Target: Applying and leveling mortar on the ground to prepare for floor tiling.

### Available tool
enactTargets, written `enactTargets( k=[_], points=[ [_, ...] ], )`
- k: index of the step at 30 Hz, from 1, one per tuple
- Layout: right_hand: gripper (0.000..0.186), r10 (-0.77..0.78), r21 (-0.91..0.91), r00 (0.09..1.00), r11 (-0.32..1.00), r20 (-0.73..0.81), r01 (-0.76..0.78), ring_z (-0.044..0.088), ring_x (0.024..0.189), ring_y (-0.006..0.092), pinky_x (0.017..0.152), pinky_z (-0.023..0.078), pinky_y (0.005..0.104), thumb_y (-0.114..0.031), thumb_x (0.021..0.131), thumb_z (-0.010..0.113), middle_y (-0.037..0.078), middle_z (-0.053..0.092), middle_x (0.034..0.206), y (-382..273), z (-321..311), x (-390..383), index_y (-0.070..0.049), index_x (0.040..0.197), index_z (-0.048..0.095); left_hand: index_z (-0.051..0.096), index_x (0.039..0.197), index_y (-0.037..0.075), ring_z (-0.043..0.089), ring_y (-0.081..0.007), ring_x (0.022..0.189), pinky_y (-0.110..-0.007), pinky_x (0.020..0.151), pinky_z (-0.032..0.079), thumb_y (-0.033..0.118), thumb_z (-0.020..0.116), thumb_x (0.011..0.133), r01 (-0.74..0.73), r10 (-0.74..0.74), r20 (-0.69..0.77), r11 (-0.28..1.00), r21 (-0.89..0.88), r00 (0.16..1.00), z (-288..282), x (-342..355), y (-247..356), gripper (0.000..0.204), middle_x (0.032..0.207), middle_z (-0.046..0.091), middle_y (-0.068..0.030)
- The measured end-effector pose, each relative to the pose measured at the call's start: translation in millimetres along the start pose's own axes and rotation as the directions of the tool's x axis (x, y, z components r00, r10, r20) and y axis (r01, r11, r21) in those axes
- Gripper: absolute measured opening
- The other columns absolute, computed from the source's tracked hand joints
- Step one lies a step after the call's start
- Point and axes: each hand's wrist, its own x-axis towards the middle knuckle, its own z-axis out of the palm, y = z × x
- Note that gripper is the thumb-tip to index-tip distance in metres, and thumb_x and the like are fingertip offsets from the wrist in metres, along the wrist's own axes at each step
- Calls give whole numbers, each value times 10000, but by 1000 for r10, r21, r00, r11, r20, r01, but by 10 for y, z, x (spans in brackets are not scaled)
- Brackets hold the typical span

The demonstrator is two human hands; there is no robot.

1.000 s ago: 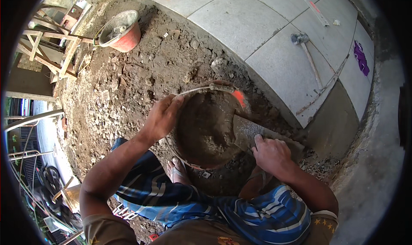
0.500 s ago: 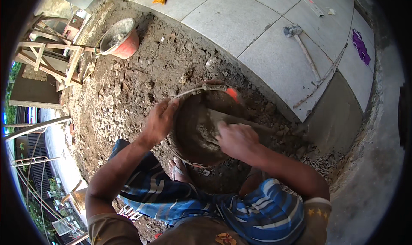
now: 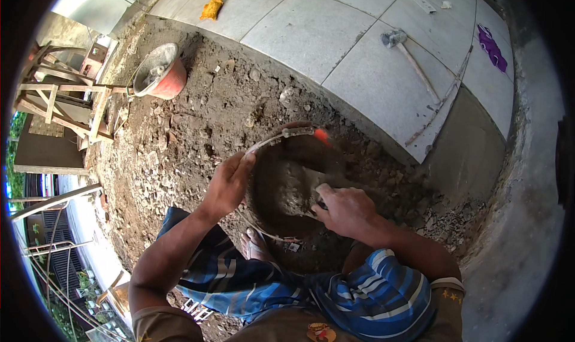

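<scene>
In front of me a mortar-caked bucket [image 3: 262,205] stands tilted on the rough ground, with a reddish patch on its far rim. My left hand [image 3: 229,185] is closed on the bucket's left rim, thumb over the edge. My right hand [image 3: 346,212] is closed around the handle of a trowel [image 3: 312,180], which its fingers mostly hide. The trowel's blade is inside the bucket, against wet grey mortar [image 3: 292,192]. How much mortar rests on the blade I cannot tell.
Pale floor tiles [image 3: 311,33] lie beyond the dirt, with a mallet [image 3: 413,63], a yellow packet [image 3: 211,9] and a purple cloth [image 3: 492,48] on them. Grey mortar bed [image 3: 464,150] fills a tile-sized gap. A red bucket [image 3: 168,78] and wooden trestle [image 3: 72,90] stand at left.
My right hand has drawn the trowel a little right and toward me inside the bucket. My left hand keeps its hold on the rim. The whole view has shifted slightly.
</scene>
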Motion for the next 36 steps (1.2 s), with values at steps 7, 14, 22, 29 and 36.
enactTargets(
  k=[7, 14, 22, 29, 36],
  points=[
    [392, 66, 196, 986, 980, -154, -35, 694, 812, 387, 729, 543, 489, -354, 908, 644, 186, 711, 861, 446, 116, -444, -37, 1134, 600, 472, 1398, -13, 587, -241, 1021, -366, 876, 501, 490, 518, 975, -602, 638, 29, 709, 367, 769, -476, 451, -838, 660, 1131, 614, -157],
    [437, 546, 580, 758, 765, -355, -280, 690, 925, 373, 792, 543, 433, -355, 873, 711, 206, 705, 993, 934, 404, -1595, -41, 1168, 638, 598, 1239, 12, 614, -198, 979, -344, 841, 524, 371, 449, 1048, -139, 102, -265, 982, -124, 959, -1150, 983, -1632, 433, 1091, 642, -82],
    [311, 928, 972, 309, 231, -208, -40, 497, 458, 83, 438, 396, 253, -252, 932, 678, 0, 555, 606, 1439, 504, -2830, -25, 1142, 643, 515, 672, 156, 456, -141, 440, -291, 398, 360, 829, 471, 830, 384, -417, -184, 904, -189, 890, -1574, 1393, -1964, 693, 547, 505, -3],
    [167, 990, 902, 142, -48, -14, 429, 376, 391, 57, 376, 306, 237, -322, 913, 679, -76, 441, 563, 2416, 397, -3288, -182, 968, 606, 672, 1016, 75, 491, -193, 428, -315, 397, 425, 668, 525, 913, 355, -380, -229, 924, -144, 896, -1778, 1569, -2350, 620, 671, 618, -50],
    [262, 713, 608, 434, 699, -550, -376, 510, 496, 115, 449, 413, 322, -283, 912, 662, -4, 544, 627, 1859, 58, -2401, -79, 1076, 640, 558, 1355, 39, 653, -316, 981, -462, 837, 504, 235, 541, 987, -291, 508, -37, 549, 784, 860, -1093, 1127, -1608, 417, 1221, 659, -189]
  ],
)
